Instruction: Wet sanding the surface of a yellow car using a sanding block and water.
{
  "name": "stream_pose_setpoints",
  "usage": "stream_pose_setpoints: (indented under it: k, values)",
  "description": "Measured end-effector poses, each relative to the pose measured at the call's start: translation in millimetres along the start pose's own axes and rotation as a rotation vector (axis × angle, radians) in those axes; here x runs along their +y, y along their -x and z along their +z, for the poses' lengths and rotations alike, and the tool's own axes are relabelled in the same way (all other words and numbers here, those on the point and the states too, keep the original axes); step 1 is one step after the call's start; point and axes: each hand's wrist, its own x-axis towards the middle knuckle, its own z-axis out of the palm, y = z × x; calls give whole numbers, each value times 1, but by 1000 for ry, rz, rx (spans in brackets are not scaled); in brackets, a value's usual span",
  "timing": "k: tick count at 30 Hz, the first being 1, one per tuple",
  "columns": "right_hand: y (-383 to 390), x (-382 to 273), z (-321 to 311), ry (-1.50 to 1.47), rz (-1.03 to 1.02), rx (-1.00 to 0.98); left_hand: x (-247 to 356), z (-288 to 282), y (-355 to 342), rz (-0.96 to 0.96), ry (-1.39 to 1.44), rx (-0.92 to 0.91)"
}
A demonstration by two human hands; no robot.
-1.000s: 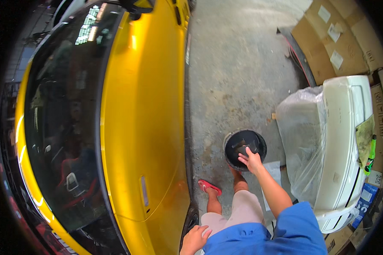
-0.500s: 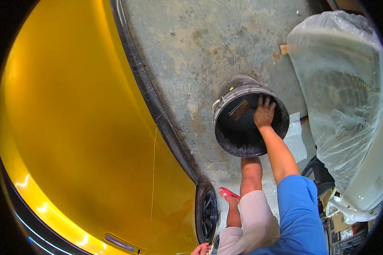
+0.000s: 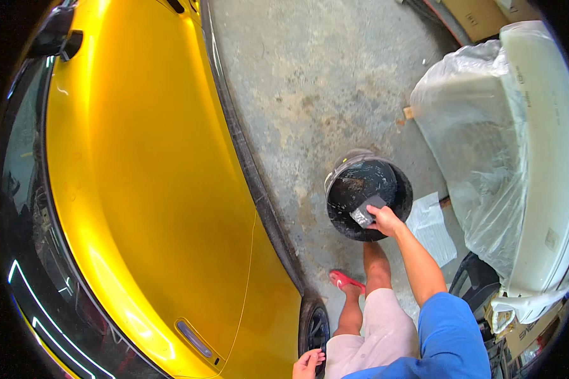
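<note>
My right hand (image 3: 385, 221) is closed on a flat, dark grey piece that looks like wet sandpaper (image 3: 365, 215), with a shiny wet face. It is over the near side of a round black bucket (image 3: 401, 183) with dark, splashed water inside. A brownish patch shows in the water, too unclear to name. At the lower edge my left hand (image 3: 307, 365) is beside the yellow car (image 3: 171, 158), close to its wheel. Its fingers are curled together, and whatever they hold, if anything, is hidden.
The car's yellow side fills the left. Plastic-wrapped pale panels (image 3: 474, 126) lean along the right. A white sheet (image 3: 431, 230) lies on the concrete floor (image 3: 322, 76) beside the bucket. Cardboard boxes (image 3: 471, 16) stand at the far right. My foot wears a red sandal (image 3: 346, 280).
My right hand has come up from inside the bucket and now grips the dark grey piece. The water looks stirred. My view has shifted, showing more of the car's window and mirror.
</note>
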Motion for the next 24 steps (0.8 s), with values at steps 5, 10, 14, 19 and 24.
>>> stream_pose_setpoints:
  k: [5,10,14,19,24]
  values:
    - [48,-47,34,394,-150,256,-69,-5,-94,191,-115,-87]
    - [-49,-34,-24,1202,-508,649,-73,42,-195,277,-305,-112]
    - [-100,-35,-50,1471,-789,711,-86,112,-249,277,-212,-53]
    - [-157,-14,-82,1500,-568,694,-138,183,-298,210,148,-122]
    - [-137,-19,-76,326,433,-320,-106,189,-328,134,459,-249]
